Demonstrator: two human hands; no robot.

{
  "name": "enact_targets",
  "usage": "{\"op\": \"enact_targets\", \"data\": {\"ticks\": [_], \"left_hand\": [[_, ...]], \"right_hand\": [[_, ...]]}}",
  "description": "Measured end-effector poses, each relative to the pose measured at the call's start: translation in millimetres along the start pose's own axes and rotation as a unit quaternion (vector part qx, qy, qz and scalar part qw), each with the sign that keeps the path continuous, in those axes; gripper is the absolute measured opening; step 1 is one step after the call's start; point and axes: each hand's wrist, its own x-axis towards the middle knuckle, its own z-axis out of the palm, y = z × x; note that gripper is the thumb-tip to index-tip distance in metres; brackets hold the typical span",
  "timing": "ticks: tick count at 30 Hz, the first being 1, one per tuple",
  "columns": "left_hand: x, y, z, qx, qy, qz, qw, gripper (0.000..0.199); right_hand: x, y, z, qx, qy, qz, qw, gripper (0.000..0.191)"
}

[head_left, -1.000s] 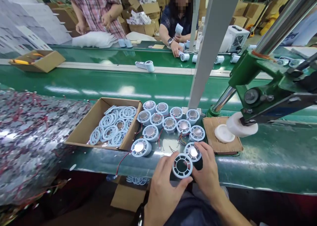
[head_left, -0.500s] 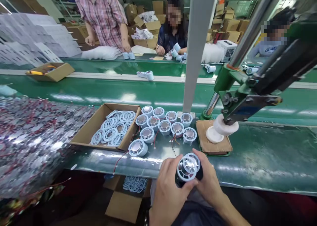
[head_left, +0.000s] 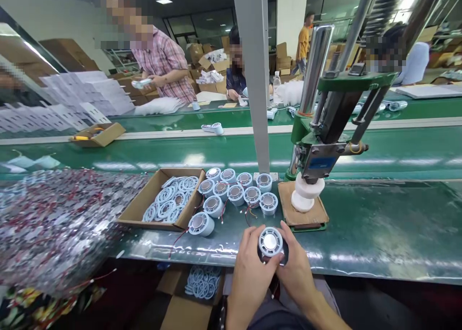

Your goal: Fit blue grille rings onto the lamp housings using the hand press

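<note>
Close to the bench's front edge, my left hand (head_left: 250, 267) and my right hand (head_left: 296, 267) are closed around one round light-blue housing (head_left: 270, 242). Its top faces up, with a slotted ring around a silvery metal disc. My fingers hide most of its sides. Several similar housings (head_left: 236, 194) with metal discs and thin red wires stand on the bench left of and beyond my hands. An open cardboard box (head_left: 127, 218) farther left holds loose light-blue slotted rings (head_left: 166, 208).
A green press (head_left: 323, 151) with a white round head stands over a white pad (head_left: 302, 202) on cardboard, right of a grey post (head_left: 254, 79). A pile of wired metal parts (head_left: 61, 219) covers the left. Another box of rings (head_left: 204, 282) sits below the bench. Co-workers stand across the line.
The slotted ring, tilted and offset from the housing before, now sits level on its top. My hands have come closer together around it. The head view has shifted upward.
</note>
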Motion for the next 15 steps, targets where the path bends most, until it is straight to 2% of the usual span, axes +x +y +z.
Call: {"op": "enact_targets", "data": {"ticks": [3,6,12,15], "left_hand": [[-1,-4,0.0,-0.021,-0.006,-0.019,1.0,0.053],[-7,-14,5.6,-0.029,-0.014,-0.004,0.999,0.053],[-29,-34,32.4,0.015,0.042,0.051,0.998,0.05],[-34,-35,38.9,0.031,0.037,0.056,0.997,0.05]], "right_hand": [[-3,1,2,-0.007,0.018,-0.019,1.0,0.074],[-5,2,2,-0.011,0.034,-0.031,0.999,0.074],[-1,-3,2,0.023,0.064,-0.039,0.997,0.088],[1,-5,1,0.006,0.04,-0.054,0.998,0.078]]}}
